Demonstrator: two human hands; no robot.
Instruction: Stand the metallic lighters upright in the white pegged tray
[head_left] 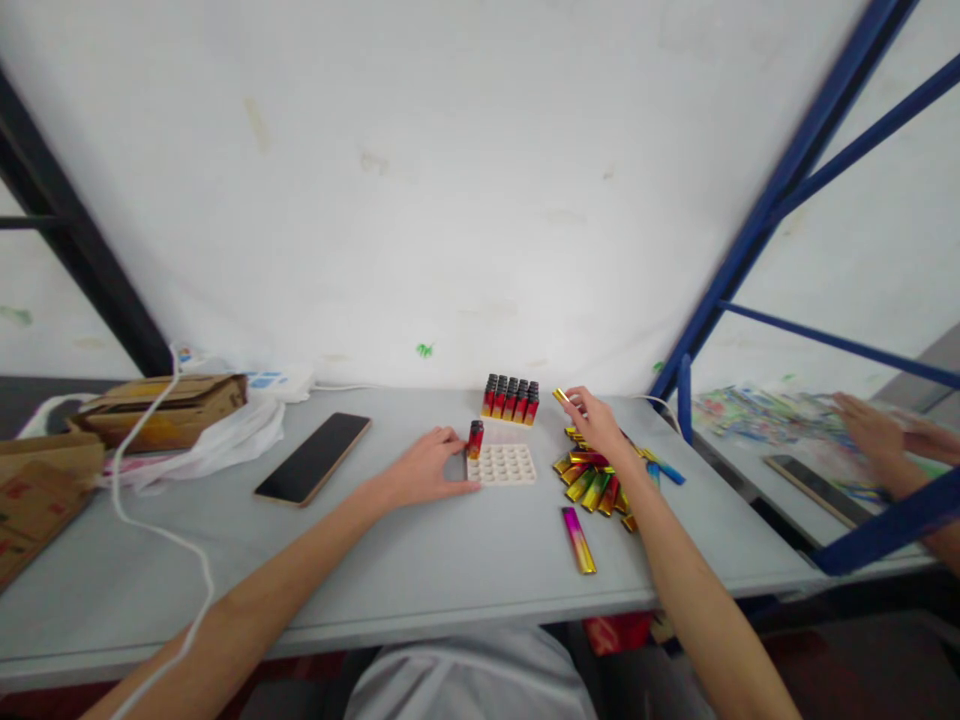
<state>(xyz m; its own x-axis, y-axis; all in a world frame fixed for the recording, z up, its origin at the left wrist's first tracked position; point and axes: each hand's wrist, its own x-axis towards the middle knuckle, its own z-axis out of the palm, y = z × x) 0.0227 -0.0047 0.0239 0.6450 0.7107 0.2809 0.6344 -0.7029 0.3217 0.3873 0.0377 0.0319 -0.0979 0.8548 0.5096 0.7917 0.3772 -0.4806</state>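
My left hand [429, 468] is at the left end of a white tray [517, 480] with rows of round holes, its thumb at the near corner and its fingers at the far one. One red and gold lighter [475, 440] with a black top stands upright in the tray's far left corner. Pinched in my right hand [591, 415] is a gold lighter [560, 396], held above a loose pile of shiny lighters [596, 490]; the fingers cover part of it. A pink and yellow lighter [578, 540] lies apart in front of the pile.
Behind the tray stands a block of upright lighters [510, 402]. A phone [315, 460] lies to the left, near cardboard boxes [176, 405], a plastic bag [247, 440] and a white cable [161, 527]. Right of the blue frame [739, 250], another person's hands [877, 435] are over colourful pieces.
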